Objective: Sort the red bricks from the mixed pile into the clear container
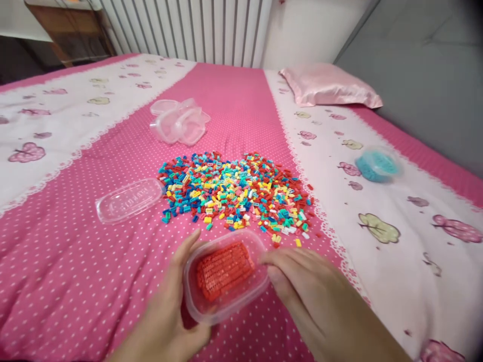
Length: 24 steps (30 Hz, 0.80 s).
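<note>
A clear plastic tub [196, 301] filled with red bricks [225, 270] sits low on the pink dotted bedspread, slightly tilted. My left hand [171, 311] cups its left side and underside, fingers wrapped round it. My right hand [298, 281] presses its fingers against the tub's right rim. Just beyond lies a wide heap of small mixed-colour bricks [237, 191].
A clear lid [128, 200] lies left of the heap. Several empty clear tubs [180, 121] are stacked farther back. A tub of turquoise bricks [376, 165] stands at right. A pink pillow [328, 85] and grey headboard [422, 75] are at the far right.
</note>
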### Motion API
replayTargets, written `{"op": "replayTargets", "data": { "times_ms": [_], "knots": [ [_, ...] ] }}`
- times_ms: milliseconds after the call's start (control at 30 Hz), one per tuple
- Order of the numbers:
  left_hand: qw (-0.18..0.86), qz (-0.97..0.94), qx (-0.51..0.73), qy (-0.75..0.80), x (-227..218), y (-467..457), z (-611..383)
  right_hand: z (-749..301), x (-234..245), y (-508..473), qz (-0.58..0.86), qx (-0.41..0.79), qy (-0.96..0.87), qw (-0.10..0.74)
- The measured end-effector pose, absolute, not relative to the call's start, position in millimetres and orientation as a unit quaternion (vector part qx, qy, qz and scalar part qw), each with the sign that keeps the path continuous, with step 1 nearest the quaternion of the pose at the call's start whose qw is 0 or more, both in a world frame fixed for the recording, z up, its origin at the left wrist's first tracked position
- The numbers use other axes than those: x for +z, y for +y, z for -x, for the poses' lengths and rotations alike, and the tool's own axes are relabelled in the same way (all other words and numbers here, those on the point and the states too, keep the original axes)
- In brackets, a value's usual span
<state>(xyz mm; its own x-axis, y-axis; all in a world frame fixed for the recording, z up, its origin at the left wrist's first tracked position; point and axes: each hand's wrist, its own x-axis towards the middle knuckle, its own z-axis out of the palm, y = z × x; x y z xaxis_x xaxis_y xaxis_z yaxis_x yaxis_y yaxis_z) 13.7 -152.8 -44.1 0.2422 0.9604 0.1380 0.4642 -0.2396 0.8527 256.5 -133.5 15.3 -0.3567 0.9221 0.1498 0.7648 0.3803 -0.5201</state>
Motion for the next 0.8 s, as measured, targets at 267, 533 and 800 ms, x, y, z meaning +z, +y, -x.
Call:
{"op": "replayTargets", "data": {
  "times_ms": [267, 533, 800],
  "knots": [
    [0.359, -0.754, 0.269, 0.480, -41.4, -131.6, 29.4, -266.4, -4.7, -110.4, 0.579, 0.155, -0.748, 0.285],
    [0.396, -0.773, 0.247, 0.429, -37.5, -126.7, 37.1, -250.1, -34.4, -53.4, 0.519, 0.035, -0.821, 0.236],
    [0.398, -0.781, 0.248, 0.413, -37.2, -125.2, 36.7, -253.2, -48.3, -52.2, 0.499, 0.029, -0.841, 0.207]
  ]
}}
